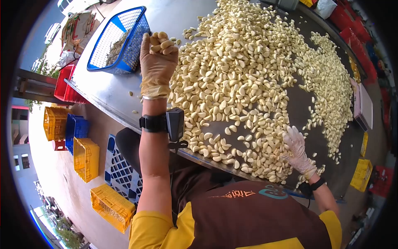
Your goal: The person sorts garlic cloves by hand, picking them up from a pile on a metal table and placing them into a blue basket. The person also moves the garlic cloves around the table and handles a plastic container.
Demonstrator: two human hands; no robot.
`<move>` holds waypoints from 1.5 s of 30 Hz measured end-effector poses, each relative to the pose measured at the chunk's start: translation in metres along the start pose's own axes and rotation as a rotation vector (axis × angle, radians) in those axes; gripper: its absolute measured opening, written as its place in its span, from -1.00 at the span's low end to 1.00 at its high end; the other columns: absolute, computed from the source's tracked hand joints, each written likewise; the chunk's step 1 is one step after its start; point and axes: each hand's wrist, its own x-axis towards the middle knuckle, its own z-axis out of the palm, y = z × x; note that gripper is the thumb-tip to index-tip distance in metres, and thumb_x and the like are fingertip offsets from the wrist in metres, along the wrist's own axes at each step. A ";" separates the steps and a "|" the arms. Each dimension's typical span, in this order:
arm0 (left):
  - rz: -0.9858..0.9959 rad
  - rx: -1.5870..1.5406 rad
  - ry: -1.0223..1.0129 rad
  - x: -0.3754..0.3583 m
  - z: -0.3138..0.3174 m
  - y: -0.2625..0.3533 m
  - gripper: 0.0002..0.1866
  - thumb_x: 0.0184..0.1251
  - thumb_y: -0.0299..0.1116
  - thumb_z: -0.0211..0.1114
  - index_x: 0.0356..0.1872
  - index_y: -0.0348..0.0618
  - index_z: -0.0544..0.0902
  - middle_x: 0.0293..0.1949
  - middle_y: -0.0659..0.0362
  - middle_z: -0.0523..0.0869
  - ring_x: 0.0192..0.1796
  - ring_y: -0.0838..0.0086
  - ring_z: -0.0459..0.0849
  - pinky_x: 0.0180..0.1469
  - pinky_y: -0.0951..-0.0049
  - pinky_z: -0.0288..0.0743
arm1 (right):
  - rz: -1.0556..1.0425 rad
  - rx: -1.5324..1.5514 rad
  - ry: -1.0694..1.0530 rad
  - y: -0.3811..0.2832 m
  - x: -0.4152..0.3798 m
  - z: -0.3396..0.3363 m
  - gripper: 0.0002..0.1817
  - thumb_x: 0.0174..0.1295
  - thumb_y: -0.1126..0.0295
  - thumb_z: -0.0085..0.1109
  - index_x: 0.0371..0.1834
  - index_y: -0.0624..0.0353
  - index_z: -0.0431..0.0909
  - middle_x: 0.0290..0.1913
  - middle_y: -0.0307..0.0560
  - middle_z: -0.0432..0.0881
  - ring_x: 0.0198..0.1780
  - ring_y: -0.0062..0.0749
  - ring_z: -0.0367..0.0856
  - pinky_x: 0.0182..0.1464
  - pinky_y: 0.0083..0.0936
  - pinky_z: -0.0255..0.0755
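Observation:
Gloved and raised over the metal table, my left hand (159, 65) is closed round several pale cloves (162, 43), close to the right side of the blue and white basket (132, 50). Dark bits lie inside that basket. A large heap of peeled cloves (232, 70) spreads over the middle of the table. My right hand (297, 150), also gloved, rests at the heap's near right edge with its fingers spread, touching cloves.
The table's near edge (112, 115) runs before my body. A second pile of smaller cloves (331, 87) lies at the right, beside a pale box (362, 103). Yellow crates (86, 159) and a blue crate (76, 129) stand on the floor at the left.

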 end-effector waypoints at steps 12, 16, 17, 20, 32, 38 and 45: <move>-0.232 -0.041 0.367 0.007 -0.112 -0.070 -0.73 0.51 -0.11 0.19 -0.25 -0.05 0.69 -0.29 0.19 0.73 -0.43 0.51 0.46 -0.40 0.52 0.31 | -0.134 0.611 -0.638 -0.095 0.055 0.001 -0.33 0.45 0.11 0.08 0.60 -0.25 0.09 0.61 0.38 -0.13 0.57 0.30 0.04 0.53 -0.10 0.11; -0.174 0.066 0.397 0.003 -0.124 -0.065 -0.71 0.52 -0.07 0.16 -0.26 -0.02 0.68 -0.30 0.23 0.71 -0.44 0.51 0.47 -0.43 0.53 0.31 | -0.111 0.195 -0.042 -0.058 0.138 -0.006 -0.51 0.44 0.07 0.08 0.40 -0.12 0.44 0.31 0.00 0.57 0.17 -0.12 0.66 0.22 -0.29 0.56; -0.171 0.007 0.356 0.003 -0.122 -0.065 -0.72 0.52 -0.08 0.16 -0.27 -0.02 0.68 -0.32 0.23 0.72 -0.46 0.48 0.51 -0.46 0.53 0.34 | -0.149 0.149 0.202 -0.044 0.169 -0.008 -0.47 0.44 0.03 0.07 0.39 -0.02 0.45 0.34 0.02 0.54 0.24 -0.12 0.59 0.30 -0.24 0.45; -0.121 0.119 0.447 0.003 -0.108 -0.070 -0.72 0.51 -0.08 0.18 -0.29 -0.02 0.69 -0.33 0.22 0.74 -0.48 0.46 0.54 -0.47 0.51 0.35 | 0.096 -0.217 0.312 -0.011 0.232 0.022 -0.30 0.46 -0.16 -0.11 0.60 -0.20 0.12 0.66 0.02 -0.07 0.64 0.13 -0.15 0.49 0.34 -0.12; -0.196 0.197 0.160 -0.007 -0.108 -0.074 -0.76 0.57 -0.13 0.11 -0.09 -0.04 0.62 -0.28 0.26 0.66 -0.41 0.53 0.43 -0.33 0.59 0.29 | -0.217 0.605 -0.572 -0.068 0.170 -0.020 -0.52 0.53 0.21 -0.01 0.50 -0.34 0.34 0.65 0.01 -0.01 0.54 -0.17 0.24 0.49 -0.38 0.24; -0.432 0.389 0.387 -0.014 -0.104 -0.096 -0.75 0.55 -0.07 0.14 -0.13 0.01 0.59 -0.31 0.29 0.68 -0.45 0.52 0.50 -0.39 0.56 0.33 | 0.304 -0.107 0.413 0.120 0.290 -0.021 -0.16 0.35 -0.37 -0.08 0.57 -0.16 0.18 0.64 -0.03 0.01 0.62 0.07 -0.02 0.50 0.25 -0.07; -0.335 0.371 0.406 -0.015 -0.112 -0.089 -0.80 0.47 -0.14 0.27 -0.19 -0.02 0.62 -0.30 0.27 0.64 -0.41 0.51 0.50 -0.36 0.55 0.35 | 0.344 -0.171 0.018 -0.009 0.218 0.023 -0.09 0.30 -0.48 -0.21 0.64 -0.32 -0.03 0.67 0.12 -0.36 0.59 0.50 -0.31 0.33 0.73 -0.31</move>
